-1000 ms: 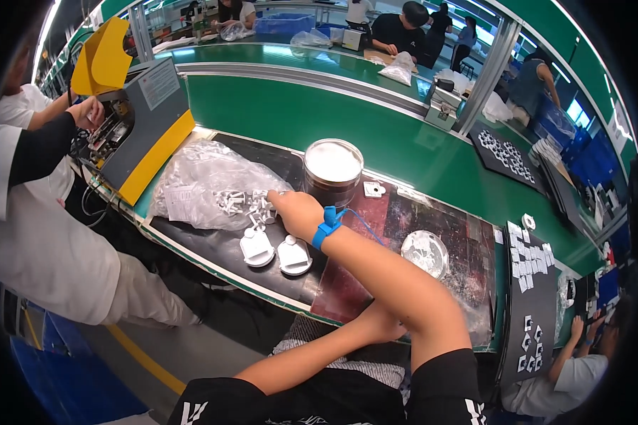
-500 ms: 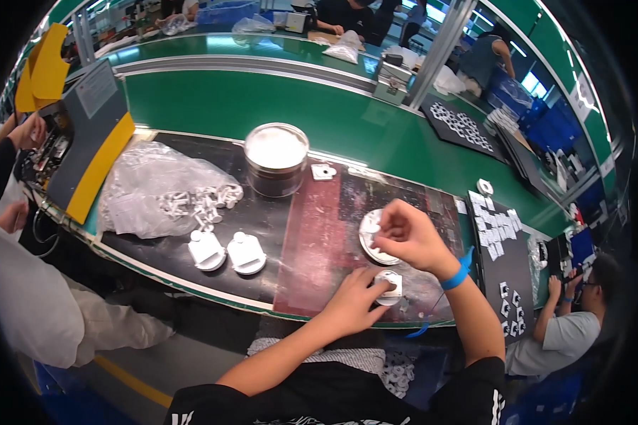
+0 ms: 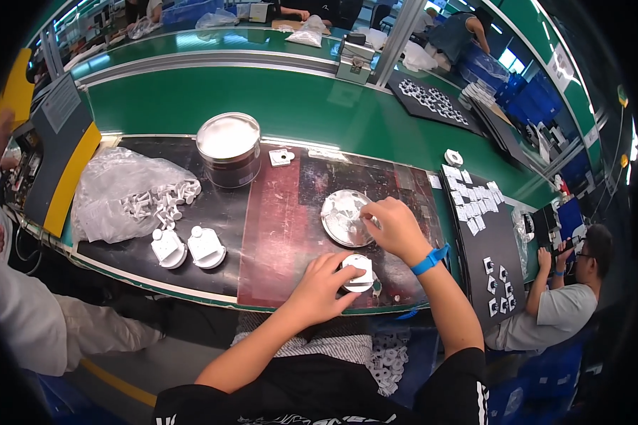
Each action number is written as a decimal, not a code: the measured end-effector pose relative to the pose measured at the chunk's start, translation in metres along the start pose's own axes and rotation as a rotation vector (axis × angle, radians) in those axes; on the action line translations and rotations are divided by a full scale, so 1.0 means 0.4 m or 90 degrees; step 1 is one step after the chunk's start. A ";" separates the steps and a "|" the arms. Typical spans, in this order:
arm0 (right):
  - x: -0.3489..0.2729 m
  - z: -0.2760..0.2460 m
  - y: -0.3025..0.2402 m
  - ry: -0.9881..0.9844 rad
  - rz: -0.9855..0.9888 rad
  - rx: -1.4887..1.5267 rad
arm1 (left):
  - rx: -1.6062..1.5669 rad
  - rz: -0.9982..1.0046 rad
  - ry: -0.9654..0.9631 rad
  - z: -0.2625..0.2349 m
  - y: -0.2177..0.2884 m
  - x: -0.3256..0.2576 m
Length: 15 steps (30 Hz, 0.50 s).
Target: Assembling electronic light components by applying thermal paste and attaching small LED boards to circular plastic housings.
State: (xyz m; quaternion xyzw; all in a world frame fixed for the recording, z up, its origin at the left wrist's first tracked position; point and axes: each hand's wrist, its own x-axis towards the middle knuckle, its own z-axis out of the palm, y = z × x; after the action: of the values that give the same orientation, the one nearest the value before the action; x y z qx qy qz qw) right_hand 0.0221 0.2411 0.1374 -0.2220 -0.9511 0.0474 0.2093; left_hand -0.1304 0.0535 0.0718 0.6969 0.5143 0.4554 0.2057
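Note:
My left hand grips a small white round plastic part at the front of the work mat, thumb and fingers on its left and near sides. The part has a squarish raised block on a round base. Just beyond it lies a shallow round dish or lid, silvery with whitish patches inside. Over the dish's right edge, my right hand has its thumb and fingertips drawn together; whatever sits between them is too small to make out. A blue strap circles my right wrist.
Two similar white parts stand to the left, before a plastic bag spilling small white pieces. A large tin stands behind. At right, a black board carries white pieces. Co-workers sit at both sides.
The whole view has shifted, so things sit further left. My right hand has moved off the dish's middle to its right edge, with its fingertips now closed together. My left hand stays on the white part.

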 end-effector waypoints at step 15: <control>0.008 -0.101 0.092 -0.101 0.104 0.097 | 0.023 0.003 -0.015 0.001 0.001 0.004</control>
State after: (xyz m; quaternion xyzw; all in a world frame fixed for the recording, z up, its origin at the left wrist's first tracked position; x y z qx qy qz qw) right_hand 0.0513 0.2755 0.1683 -0.2778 -0.9371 0.1539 0.1449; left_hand -0.1297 0.0551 0.0724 0.7071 0.5182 0.4385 0.1980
